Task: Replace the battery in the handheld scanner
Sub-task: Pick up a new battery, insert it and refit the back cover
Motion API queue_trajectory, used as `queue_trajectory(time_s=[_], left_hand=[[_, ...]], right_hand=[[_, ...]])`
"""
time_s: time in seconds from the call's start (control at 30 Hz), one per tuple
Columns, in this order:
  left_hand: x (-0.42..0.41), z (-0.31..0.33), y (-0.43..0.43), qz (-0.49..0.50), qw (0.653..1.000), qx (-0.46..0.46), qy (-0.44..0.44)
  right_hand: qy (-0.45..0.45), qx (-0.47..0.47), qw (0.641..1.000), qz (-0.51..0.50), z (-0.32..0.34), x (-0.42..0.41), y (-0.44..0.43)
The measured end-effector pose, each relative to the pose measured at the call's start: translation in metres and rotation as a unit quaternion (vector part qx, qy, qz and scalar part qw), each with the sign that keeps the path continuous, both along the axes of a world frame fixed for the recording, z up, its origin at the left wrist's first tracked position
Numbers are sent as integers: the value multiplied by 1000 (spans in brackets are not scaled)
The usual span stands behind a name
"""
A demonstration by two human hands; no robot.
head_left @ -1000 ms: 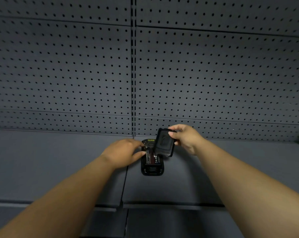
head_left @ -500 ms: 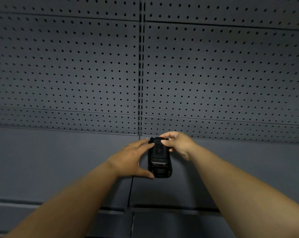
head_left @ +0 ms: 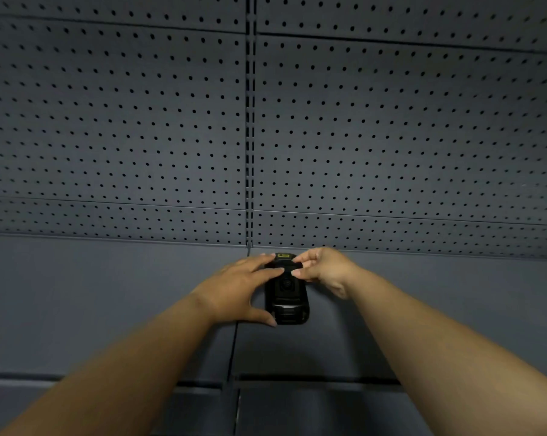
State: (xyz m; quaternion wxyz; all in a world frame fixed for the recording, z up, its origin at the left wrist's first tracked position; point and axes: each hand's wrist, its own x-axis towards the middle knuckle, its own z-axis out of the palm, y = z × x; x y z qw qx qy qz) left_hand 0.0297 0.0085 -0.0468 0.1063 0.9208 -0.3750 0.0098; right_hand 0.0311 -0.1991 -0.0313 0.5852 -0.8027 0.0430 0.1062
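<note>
A black handheld scanner (head_left: pixel 286 305) lies back-up on the dark grey shelf (head_left: pixel 108 303), its far end bearing a small yellow label. The black battery cover (head_left: pixel 285 286) sits flat over its back, and the battery is hidden beneath it. My left hand (head_left: pixel 237 289) grips the scanner's left side, thumb at the near corner and fingers across the cover's far end. My right hand (head_left: pixel 324 267) pinches the cover's far right edge with its fingertips.
A grey pegboard wall (head_left: pixel 391 136) rises right behind the scanner, with a slotted upright (head_left: pixel 249 121) in the middle. A seam (head_left: pixel 234 347) splits the shelf into two panels; its front edge (head_left: pixel 297 383) runs below my forearms.
The cover, held tilted above the scanner by my right hand a second ago, now lies flat on its back. The red-labelled battery is no longer visible. Both hands have closed in on the far end.
</note>
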Motion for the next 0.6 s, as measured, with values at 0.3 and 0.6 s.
queue_trajectory(time_s=[0.3, 0.6], left_hand=[[4, 1, -2, -15, 999, 25, 15], [6, 2, -4, -25, 998, 48, 38]], right_hand=[[-18, -93, 995, 3, -3, 1, -1], [-65, -226, 971, 38, -9, 3, -2]])
